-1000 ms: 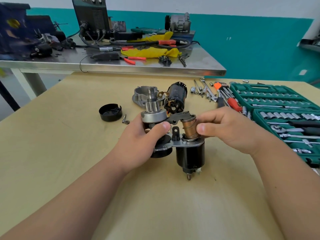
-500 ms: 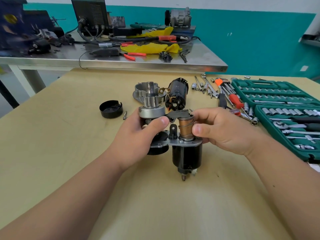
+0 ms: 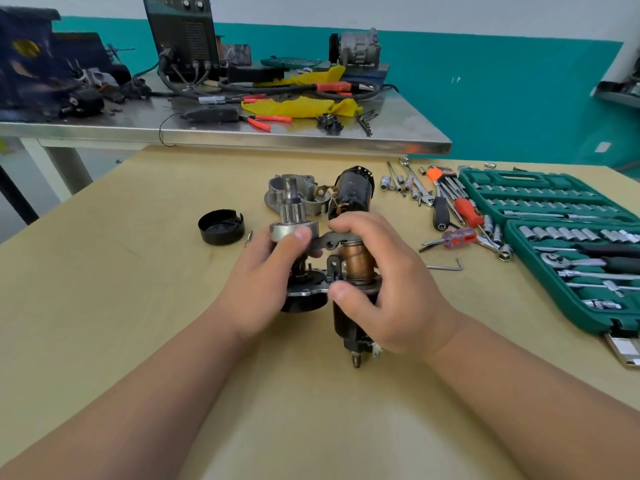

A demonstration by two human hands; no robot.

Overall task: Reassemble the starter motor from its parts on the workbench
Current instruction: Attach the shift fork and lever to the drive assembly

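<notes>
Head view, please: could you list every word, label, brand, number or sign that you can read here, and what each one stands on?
None can be read.
Black machine at the back: any panel marks are too blurred.
Green socket case: any size marks are too small.
Pale sheet at the lower right edge: blurred.
Starter motor assembly: no lettering shows.

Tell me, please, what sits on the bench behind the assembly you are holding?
A grey metal housing and a black motor body. Their near edges are covered by the assembly and the right hand.
</notes>
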